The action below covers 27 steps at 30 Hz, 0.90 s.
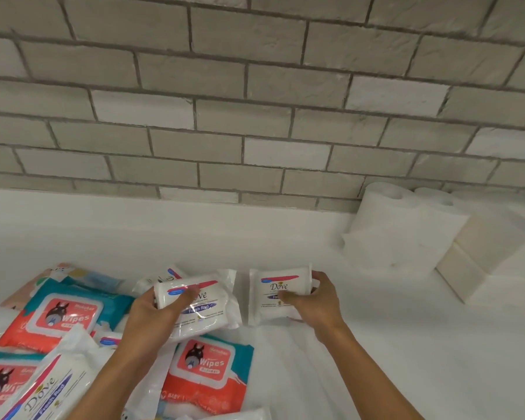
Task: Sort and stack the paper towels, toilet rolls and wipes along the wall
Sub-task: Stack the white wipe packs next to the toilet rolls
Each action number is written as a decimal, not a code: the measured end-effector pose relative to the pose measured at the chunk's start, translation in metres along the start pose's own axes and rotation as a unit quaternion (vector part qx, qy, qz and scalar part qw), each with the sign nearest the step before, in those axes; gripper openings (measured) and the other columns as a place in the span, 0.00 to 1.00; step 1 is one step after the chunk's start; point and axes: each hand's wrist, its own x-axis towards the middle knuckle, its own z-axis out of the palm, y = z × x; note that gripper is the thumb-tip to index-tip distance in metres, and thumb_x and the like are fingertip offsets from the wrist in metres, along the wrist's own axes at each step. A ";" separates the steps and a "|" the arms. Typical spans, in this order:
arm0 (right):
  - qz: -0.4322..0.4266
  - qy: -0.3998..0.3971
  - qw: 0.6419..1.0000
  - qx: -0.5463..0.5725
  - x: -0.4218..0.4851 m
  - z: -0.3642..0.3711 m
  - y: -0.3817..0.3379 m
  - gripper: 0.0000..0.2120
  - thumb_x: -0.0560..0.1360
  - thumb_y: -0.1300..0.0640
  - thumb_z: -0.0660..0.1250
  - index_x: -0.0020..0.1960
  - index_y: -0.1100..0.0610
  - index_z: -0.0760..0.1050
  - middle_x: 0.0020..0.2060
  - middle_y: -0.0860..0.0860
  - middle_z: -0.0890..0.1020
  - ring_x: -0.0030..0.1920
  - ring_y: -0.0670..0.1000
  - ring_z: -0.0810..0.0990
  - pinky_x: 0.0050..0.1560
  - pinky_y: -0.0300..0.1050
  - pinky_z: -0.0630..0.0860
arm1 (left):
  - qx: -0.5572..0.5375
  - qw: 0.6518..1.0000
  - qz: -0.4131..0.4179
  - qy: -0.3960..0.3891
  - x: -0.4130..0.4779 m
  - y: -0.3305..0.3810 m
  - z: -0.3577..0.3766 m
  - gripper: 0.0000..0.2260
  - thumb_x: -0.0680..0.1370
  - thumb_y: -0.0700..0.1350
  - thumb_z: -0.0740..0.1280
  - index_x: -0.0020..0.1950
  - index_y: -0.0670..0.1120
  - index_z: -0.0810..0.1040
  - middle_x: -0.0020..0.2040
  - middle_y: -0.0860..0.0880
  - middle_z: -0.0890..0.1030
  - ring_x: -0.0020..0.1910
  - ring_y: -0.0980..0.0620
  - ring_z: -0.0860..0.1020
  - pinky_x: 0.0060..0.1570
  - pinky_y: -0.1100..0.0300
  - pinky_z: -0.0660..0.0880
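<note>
Three orange wipes packs (pixel 64 316); perhaps five Dove packs (pixel 279 286) and three paper rolls (pixel 388 225).

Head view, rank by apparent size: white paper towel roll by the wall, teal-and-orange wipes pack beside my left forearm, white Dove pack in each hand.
1. White paper towel roll
2. Teal-and-orange wipes pack, partly hidden, nearer camera
3. White Dove pack in left hand and Dove pack in right hand: roughly alike

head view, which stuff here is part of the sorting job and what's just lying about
Job: left Dove pack in left hand, right Dove pack in right hand, orange-and-teal wipes packs, paper towel rolls.
Just there: white surface, brick wall.
</note>
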 end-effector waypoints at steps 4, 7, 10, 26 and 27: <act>0.022 0.017 0.998 0.049 0.025 -0.018 -0.015 0.32 0.60 0.63 0.82 0.59 0.53 0.72 0.49 0.53 0.83 0.46 0.55 0.84 0.34 0.50 0.83 | -0.028 0.999 -0.001 -0.015 0.002 0.009 0.010 0.16 0.69 0.48 0.77 0.54 0.46 0.79 0.46 0.42 0.85 0.41 0.41 0.85 0.42 0.45 0.82; 0.023 0.040 0.997 0.055 0.049 -0.031 -0.024 0.30 0.61 0.61 0.82 0.59 0.54 0.74 0.50 0.54 0.83 0.46 0.55 0.85 0.32 0.46 0.81 | -0.038 0.999 0.002 -0.025 0.004 0.011 0.016 0.14 0.70 0.48 0.77 0.52 0.45 0.80 0.44 0.42 0.86 0.41 0.40 0.84 0.43 0.46 0.81; 0.029 0.047 0.996 0.069 0.076 -0.039 -0.031 0.25 0.63 0.62 0.81 0.57 0.58 0.76 0.48 0.55 0.84 0.44 0.56 0.85 0.33 0.47 0.81 | -0.033 0.999 0.001 -0.027 0.006 0.012 0.022 0.14 0.70 0.49 0.77 0.51 0.46 0.80 0.43 0.43 0.86 0.41 0.40 0.84 0.42 0.47 0.81; -0.021 0.150 0.982 -0.111 0.165 -0.030 -0.016 0.19 0.71 0.59 0.75 0.58 0.63 0.74 0.50 0.54 0.80 0.52 0.56 0.80 0.51 0.44 0.75 | -0.013 1.000 0.020 0.009 0.033 0.016 0.036 0.08 0.70 0.44 0.77 0.45 0.44 0.82 0.40 0.44 0.85 0.41 0.43 0.82 0.40 0.54 0.75; -0.031 0.157 0.978 -0.130 0.162 -0.030 -0.016 0.20 0.73 0.60 0.73 0.62 0.63 0.72 0.53 0.56 0.79 0.56 0.57 0.79 0.53 0.44 0.73 | -0.011 1.000 0.018 0.008 0.038 0.013 0.038 0.08 0.70 0.45 0.78 0.45 0.44 0.83 0.40 0.43 0.85 0.42 0.41 0.83 0.44 0.51 0.77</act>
